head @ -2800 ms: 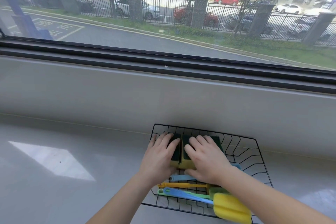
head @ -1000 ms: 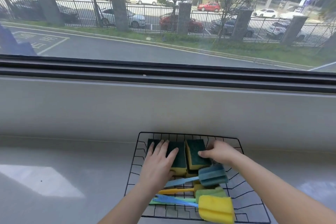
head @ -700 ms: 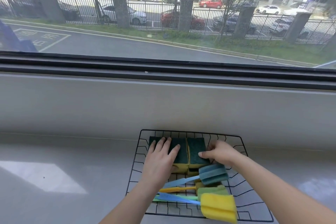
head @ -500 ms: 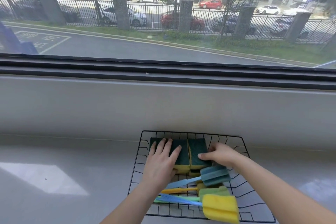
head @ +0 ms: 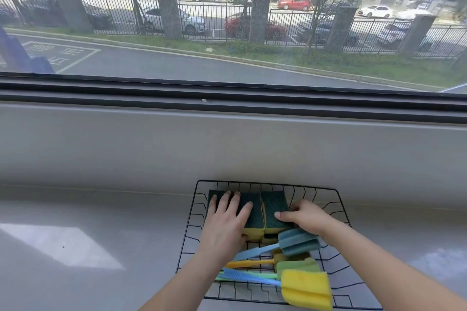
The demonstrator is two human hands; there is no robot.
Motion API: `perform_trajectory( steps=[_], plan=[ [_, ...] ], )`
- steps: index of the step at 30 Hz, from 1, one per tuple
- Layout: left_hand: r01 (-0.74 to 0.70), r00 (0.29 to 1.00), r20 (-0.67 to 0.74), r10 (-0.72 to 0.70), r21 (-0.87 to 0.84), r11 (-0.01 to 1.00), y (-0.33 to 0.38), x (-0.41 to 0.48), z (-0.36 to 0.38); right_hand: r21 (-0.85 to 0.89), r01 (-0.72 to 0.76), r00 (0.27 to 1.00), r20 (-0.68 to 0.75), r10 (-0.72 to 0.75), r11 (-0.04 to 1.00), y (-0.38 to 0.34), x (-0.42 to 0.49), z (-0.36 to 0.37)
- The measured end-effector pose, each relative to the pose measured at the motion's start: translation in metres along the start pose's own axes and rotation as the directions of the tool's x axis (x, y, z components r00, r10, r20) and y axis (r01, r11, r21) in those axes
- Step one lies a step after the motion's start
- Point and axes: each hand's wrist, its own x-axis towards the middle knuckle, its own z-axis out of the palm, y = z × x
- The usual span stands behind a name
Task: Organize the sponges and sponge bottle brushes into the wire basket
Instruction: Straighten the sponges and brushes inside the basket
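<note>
A black wire basket [head: 338, 199] stands on the grey counter against the wall. Two green-topped yellow sponges lie side by side at its far end. My left hand [head: 227, 222] lies flat with straight fingers on the left sponge [head: 252, 212]. My right hand [head: 303, 217] grips the right edge of the right sponge [head: 273, 203], thumb on its top. Nearer to me in the basket lie several bottle brushes: a teal-headed one [head: 298, 241], a green-headed one [head: 298, 265] and a yellow-headed one [head: 305, 288], their blue and yellow handles pointing left.
The grey counter [head: 88, 247] stretches left of the basket with a sunlit patch on it. A grey wall rises right behind the basket up to a dark window frame [head: 227, 98]. Beyond the glass are a road, a fence and parked cars.
My right hand has slid to the right sponge's side edge and pressed it against the left one. The left hand stays flat on its sponge. The view shifted slightly.
</note>
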Motion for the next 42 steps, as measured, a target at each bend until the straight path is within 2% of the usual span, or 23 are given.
perform_trajectory(
  steps=[4, 8, 15, 32, 35, 40, 42],
  plan=[
    [0.065, 0.998, 0.011, -0.064, -0.051, 0.997, 0.018, 0.007, -0.005, -0.025, -0.022, 1.000, -0.008, 0.021, 0.999, -0.002, -0.001, 0.000],
    [0.053, 0.999, 0.007, -0.053, -0.040, 0.998, 0.031, 0.019, -0.005, 0.080, -0.036, 0.999, -0.002, 0.037, 0.996, 0.002, -0.003, -0.005],
    [0.055, 0.998, 0.001, -0.055, -0.007, 0.998, 0.033, 0.023, 0.002, 0.217, 0.019, 1.000, 0.000, -0.020, 0.976, 0.014, -0.005, -0.007],
    [0.025, 0.999, 0.023, -0.026, 0.027, 0.999, 0.028, 0.026, 0.006, 0.088, 0.045, 0.999, -0.002, -0.045, 0.995, 0.009, -0.002, -0.008],
    [0.028, 0.999, 0.015, -0.028, 0.022, 0.999, 0.029, 0.026, 0.005, 0.065, 0.018, 0.999, 0.034, -0.020, 0.998, 0.006, 0.000, -0.012],
    [0.028, 1.000, -0.005, -0.028, -0.005, 1.000, 0.026, 0.024, 0.004, 0.242, -0.144, 0.990, 0.043, 0.138, 0.960, 0.005, 0.003, -0.022],
    [0.029, 1.000, 0.008, -0.029, -0.003, 1.000, 0.027, 0.025, 0.003, 0.258, -0.176, 0.984, 0.077, 0.162, 0.950, 0.006, 0.005, -0.024]
  ],
)
